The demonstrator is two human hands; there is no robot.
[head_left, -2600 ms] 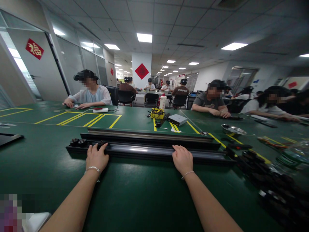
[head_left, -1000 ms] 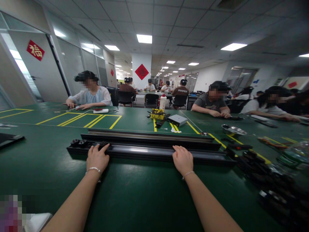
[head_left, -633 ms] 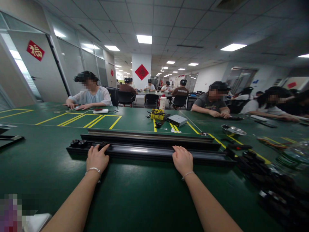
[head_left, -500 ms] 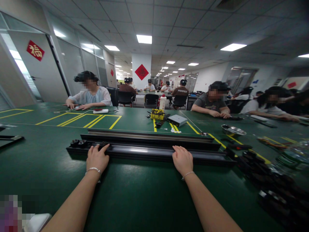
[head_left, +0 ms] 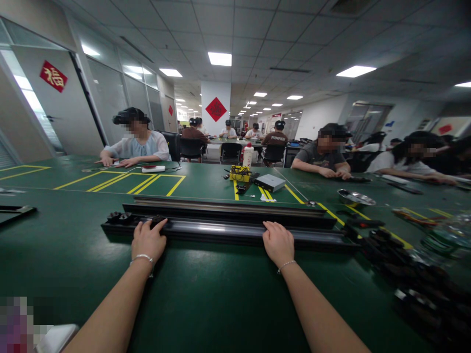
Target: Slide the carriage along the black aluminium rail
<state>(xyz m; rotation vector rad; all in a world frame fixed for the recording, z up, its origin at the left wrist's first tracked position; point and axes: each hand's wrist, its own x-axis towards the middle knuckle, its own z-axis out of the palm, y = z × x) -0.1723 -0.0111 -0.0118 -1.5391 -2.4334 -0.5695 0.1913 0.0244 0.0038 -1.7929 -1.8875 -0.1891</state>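
Observation:
Two long black rails lie side by side across the green table. My left hand (head_left: 147,239) rests on the near rail (head_left: 217,232) toward its left end, fingers curled over its edge. My right hand (head_left: 278,241) lies on the same rail right of the middle, fingers bent over it. The far rail (head_left: 228,210) runs just behind, untouched. Small black parts (head_left: 119,216) sit at the near rail's left end.
A heap of black parts (head_left: 412,274) lies at the right. A metal bowl (head_left: 356,197), a grey box (head_left: 270,182) and a yellow object (head_left: 240,173) stand behind the rails. Several other people sit at the table's far side. A dark flat piece (head_left: 16,211) lies far left.
Both hands have stayed on the near rail. The dark flat piece at the far left now shows less than it did a second ago.

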